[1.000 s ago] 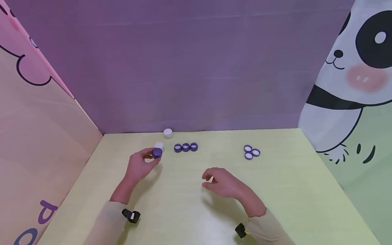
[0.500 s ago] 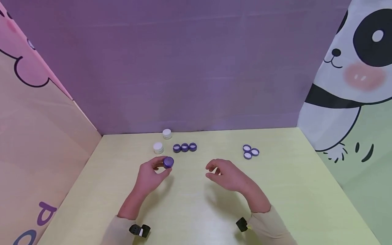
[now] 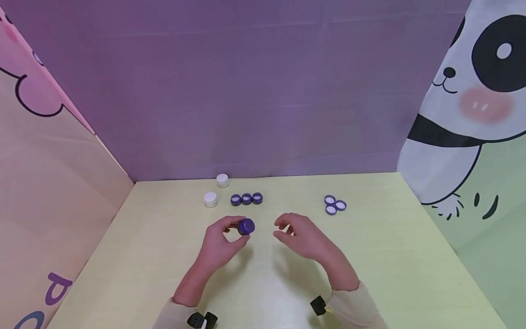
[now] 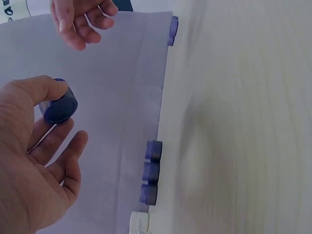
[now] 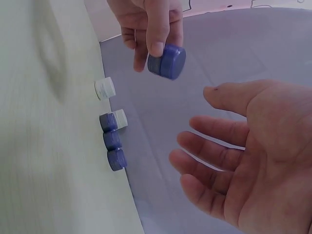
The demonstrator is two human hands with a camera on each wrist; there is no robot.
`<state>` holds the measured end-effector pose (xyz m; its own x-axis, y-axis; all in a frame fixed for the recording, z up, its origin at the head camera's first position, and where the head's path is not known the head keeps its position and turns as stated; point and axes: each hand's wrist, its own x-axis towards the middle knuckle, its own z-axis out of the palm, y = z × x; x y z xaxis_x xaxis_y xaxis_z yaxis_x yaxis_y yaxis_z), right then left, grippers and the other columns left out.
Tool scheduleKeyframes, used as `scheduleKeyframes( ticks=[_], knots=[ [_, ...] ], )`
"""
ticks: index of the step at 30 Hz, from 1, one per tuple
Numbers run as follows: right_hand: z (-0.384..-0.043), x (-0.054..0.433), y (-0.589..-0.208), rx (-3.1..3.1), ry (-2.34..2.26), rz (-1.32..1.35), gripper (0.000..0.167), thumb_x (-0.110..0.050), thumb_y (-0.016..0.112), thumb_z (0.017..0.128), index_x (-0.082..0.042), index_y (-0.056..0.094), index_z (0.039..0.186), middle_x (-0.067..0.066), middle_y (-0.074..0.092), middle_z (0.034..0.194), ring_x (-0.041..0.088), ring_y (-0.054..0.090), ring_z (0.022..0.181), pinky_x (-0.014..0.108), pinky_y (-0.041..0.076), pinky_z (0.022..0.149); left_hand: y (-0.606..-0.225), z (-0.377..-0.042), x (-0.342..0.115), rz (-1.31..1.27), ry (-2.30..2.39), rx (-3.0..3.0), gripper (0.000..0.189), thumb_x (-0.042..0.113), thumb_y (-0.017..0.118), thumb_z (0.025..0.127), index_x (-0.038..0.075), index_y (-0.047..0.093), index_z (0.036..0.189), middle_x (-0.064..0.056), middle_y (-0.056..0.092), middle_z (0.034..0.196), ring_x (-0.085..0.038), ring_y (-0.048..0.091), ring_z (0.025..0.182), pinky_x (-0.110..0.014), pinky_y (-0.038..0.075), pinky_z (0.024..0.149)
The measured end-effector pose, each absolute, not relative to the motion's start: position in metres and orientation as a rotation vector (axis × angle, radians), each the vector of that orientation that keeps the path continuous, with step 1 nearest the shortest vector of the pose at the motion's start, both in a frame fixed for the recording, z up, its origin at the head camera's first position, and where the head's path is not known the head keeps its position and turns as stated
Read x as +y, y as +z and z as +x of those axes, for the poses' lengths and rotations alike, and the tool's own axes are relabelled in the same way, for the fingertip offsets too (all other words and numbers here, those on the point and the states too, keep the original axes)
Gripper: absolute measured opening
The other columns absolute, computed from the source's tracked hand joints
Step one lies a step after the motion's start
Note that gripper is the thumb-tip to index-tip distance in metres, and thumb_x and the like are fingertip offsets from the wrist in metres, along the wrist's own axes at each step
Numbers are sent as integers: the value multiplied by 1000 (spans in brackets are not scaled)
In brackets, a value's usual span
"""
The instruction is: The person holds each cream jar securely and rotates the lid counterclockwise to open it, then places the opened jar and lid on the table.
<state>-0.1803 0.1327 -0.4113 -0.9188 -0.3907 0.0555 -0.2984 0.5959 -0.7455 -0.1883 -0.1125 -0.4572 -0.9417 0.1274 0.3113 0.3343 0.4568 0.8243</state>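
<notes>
My left hand pinches a small round dark-blue jar between thumb and fingers, above the table. In the right wrist view, a seam runs round this jar between lid and body. My right hand hovers close by on the right, its fingers loosely bent and holding nothing. Beyond the hands, three dark-blue jars without lids stand in a touching row. To the right, three blue lids with white insides lie clustered together, facing up.
Two white-lidded jars stand at the back left, a nearer jar and a farther jar by the purple backdrop. Printed panels flank the pale table on both sides.
My left hand has carried the blue jar right and toward me, away from the white jars and closer to my right hand. The right hand has shifted slightly away from me.
</notes>
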Motion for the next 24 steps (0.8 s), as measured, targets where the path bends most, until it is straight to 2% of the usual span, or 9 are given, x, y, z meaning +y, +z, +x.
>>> scheduleKeyframes(
  ticks=[6,13,17,21,24],
  knots=[
    [-173,131,-409,2732,-1305,-504,19,-24,62,96,-12,65,111,-7,63,99,13,57,86,34,49,75,-453,-182,-100,-424,-1503,-2497,43,9,84,75,16,69,115,5,67,107,-13,60,97,-49,46,82],
    [-166,129,-410,2744,-1315,-459,23,-29,59,98,-13,65,113,-6,63,101,15,56,87,35,48,77,-451,-172,-89,-438,-1537,-2461,43,10,85,74,20,70,113,11,66,104,-9,58,94,-42,45,79],
    [-163,126,-412,2753,-1292,-469,24,-29,58,99,-11,65,113,-4,63,101,15,56,86,35,48,77,-453,-166,-84,-451,-1572,-2438,43,9,86,73,20,71,112,14,66,102,-8,60,93,-44,46,78],
    [-161,121,-415,2746,-1285,-489,24,-29,57,99,-10,65,111,-4,64,99,14,56,83,34,48,74,-455,-162,-81,-441,-1600,-2438,43,7,86,72,22,72,110,15,66,101,-8,60,92,-45,46,77],
    [-160,117,-417,2736,-1262,-505,25,-32,58,98,-12,66,109,-5,64,97,13,56,78,32,48,70,-458,-161,-80,-436,-1605,-2458,44,7,86,72,22,72,110,16,66,100,-8,60,92,-40,46,77]
  ],
)
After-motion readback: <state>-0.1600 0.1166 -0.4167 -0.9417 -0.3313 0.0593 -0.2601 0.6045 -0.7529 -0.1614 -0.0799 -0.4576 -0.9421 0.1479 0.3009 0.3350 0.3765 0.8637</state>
